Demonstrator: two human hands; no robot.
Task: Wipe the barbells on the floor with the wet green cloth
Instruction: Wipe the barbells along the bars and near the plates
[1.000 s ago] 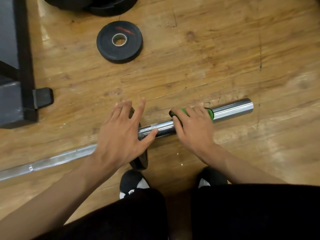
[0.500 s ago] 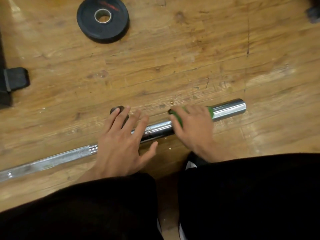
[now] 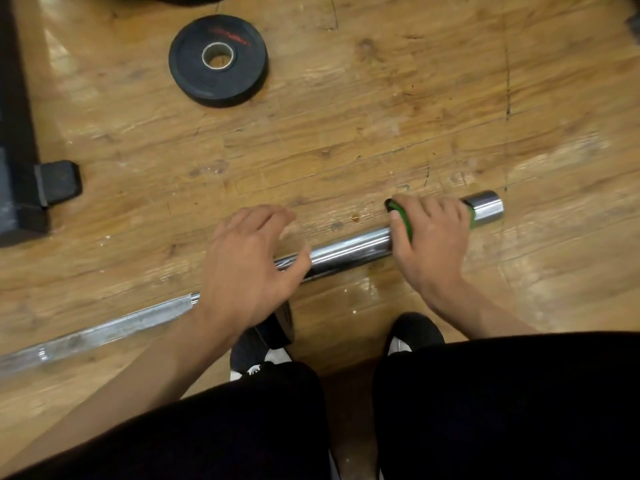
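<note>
1. The barbell (image 3: 349, 251) lies flat on the wooden floor (image 3: 346, 133), just in front of the person's shoes (image 3: 414, 332).
2. The right hand (image 3: 429, 237) curls around the green cloth (image 3: 403, 220) and squeezes it onto the fat, shiny end of the barbell. Wrapped like this, the cloth can probably rub the metal all the way round.
3. The left hand (image 3: 249, 268) is over the spot where the thin part meets the fat part. Its fingers are loose and spread, and they grip nothing. It is likely there to keep the bar from rolling.
4. A black round weight (image 3: 218, 60) lies flat, well apart from the barbell, so it is not in the way.
5. Most of the cloth hides under the right hand. Only a green edge shows.
6. The left hand covers most of a small dark plate (image 3: 280, 323) on the bar. Its fingertips are blurry, so it is hard to tell if they touch the metal. The thin end of the bar runs off the left side of the view.
</note>
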